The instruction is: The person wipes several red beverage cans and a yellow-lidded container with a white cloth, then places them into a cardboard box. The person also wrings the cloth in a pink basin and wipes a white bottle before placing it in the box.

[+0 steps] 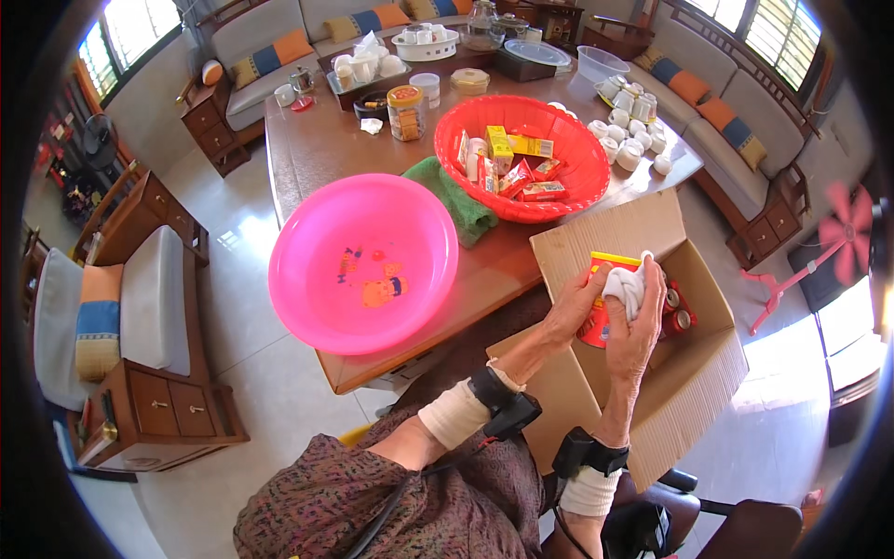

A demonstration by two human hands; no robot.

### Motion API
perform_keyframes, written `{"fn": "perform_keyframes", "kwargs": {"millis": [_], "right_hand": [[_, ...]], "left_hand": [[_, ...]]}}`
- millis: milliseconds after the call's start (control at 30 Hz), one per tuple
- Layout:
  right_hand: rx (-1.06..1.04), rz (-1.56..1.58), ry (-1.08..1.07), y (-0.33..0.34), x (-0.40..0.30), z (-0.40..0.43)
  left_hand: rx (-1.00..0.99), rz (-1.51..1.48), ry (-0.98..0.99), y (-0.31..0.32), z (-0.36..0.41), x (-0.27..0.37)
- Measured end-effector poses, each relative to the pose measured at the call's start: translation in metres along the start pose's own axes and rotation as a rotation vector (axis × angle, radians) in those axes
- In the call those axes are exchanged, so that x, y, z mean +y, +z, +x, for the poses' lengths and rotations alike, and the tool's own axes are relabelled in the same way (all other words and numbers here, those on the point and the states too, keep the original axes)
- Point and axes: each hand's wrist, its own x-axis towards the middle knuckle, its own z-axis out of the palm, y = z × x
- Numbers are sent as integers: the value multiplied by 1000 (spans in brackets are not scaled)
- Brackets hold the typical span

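Over an open cardboard box (688, 377), my left hand (567, 307) grips a red canister (595, 335) with a yellow top edge. My right hand (632, 332) presses a bunched white cloth (625, 288) against the canister's side. The two hands nearly meet around it, and they hide much of its surface. Inside the box, past my right hand, lie several red drink cans (676, 320). The box's flaps are spread outward, one of them leaning near the table edge.
On the wooden table (307, 150) are a pink basin (321, 279), a green towel (454, 202) and a red basket (580, 168) with small packaged goods. Several white cups (628, 157) and a lidded jar (406, 115) are farther back. A pink fan (841, 230) stands right.
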Motion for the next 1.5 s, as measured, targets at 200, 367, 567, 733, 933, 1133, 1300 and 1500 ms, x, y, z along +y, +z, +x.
{"fn": "perform_keyframes", "kwargs": {"millis": [200,367,567,733,933,1133,1300,1500], "right_hand": [[33,397,313,-6,8,-5],[110,644,489,-2,23,-16],[4,557,576,2,25,-26],[24,503,560,0,27,-41],[156,11,140,-3,10,-52],[280,434,308,-60,-9,-28],[3,-255,-214,-86,-26,-2],[-234,-134,-48,-75,-7,8]], "left_hand": [[28,-121,-175,6,-11,10],[166,-156,-113,6,-3,3],[167,-182,-29,-5,2,8],[191,-166,-31,-3,4,6],[-32,-37,156,-5,-2,0],[-162,376,168,26,-18,35],[-263,603,-2,37,-20,30],[-419,822,284,33,-11,21]]}}
